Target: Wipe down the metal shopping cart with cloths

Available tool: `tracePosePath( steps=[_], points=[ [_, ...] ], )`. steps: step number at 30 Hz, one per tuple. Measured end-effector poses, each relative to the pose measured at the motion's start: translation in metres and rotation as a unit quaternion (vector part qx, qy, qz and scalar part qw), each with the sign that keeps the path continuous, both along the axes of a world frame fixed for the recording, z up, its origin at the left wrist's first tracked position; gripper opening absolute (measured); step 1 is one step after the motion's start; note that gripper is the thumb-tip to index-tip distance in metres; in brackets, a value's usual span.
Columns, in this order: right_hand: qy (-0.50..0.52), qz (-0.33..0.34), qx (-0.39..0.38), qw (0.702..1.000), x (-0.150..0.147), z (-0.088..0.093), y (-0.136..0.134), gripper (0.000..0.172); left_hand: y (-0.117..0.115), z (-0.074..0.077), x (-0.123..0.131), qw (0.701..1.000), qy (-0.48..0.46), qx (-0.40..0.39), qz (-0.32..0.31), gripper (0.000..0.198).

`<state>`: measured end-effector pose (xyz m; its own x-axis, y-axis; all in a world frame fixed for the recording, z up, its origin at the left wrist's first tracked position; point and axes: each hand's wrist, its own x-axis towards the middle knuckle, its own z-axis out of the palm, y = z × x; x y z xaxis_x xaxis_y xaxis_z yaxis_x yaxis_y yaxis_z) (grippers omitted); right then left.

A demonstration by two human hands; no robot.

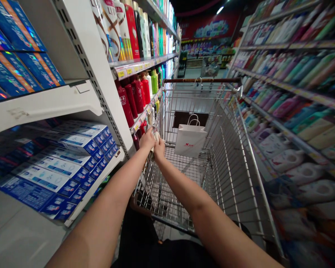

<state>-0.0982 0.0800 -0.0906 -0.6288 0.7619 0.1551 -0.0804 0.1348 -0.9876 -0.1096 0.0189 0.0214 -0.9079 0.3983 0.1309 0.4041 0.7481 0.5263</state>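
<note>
Both my arms stretch forward over the left side of a metal shopping cart (184, 163). My left hand (147, 140) is closed, close to the lower shelf of bottles. Just beside it, my right hand (159, 149) is closed too. Between them shows a small pale cream thing (156, 136), too small and covered by fingers to name. Dark red bottles (126, 102) stand on the shelf just above my hands. Inside the cart, toward its far end, a white paper bag (190, 141) with string handles and a red logo stands upright.
Stacked blue and white toothpaste boxes (72, 160) fill the lower left shelf. A white shelf post (97, 56) rises beside them. Shampoo-type bottles (131, 31) line the shelf above. Across the aisle, the right-hand shelves (290, 85) hold many bottles. Another cart (210, 67) stands farther off.
</note>
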Motion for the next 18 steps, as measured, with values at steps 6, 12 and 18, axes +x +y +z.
tracePosePath(
  steps=[6, 12, 18],
  points=[
    [-0.007, -0.009, 0.029, 1.0, 0.009, 0.001, -0.009, 0.06, 0.0, 0.003, 0.002, 1.0, -0.004, 0.014, 0.0, 0.052],
    [-0.228, 0.019, -0.018, 0.973, 0.043, -0.052, -0.024, 0.058, 0.001, -0.001, 0.0, 1.0, -0.001, 0.015, -0.002, 0.051],
    [-0.239, 0.035, -0.073, 0.968, 0.039, -0.061, -0.017, 0.055, 0.001, -0.003, -0.001, 1.0, 0.002, 0.014, 0.001, 0.05]
  ],
)
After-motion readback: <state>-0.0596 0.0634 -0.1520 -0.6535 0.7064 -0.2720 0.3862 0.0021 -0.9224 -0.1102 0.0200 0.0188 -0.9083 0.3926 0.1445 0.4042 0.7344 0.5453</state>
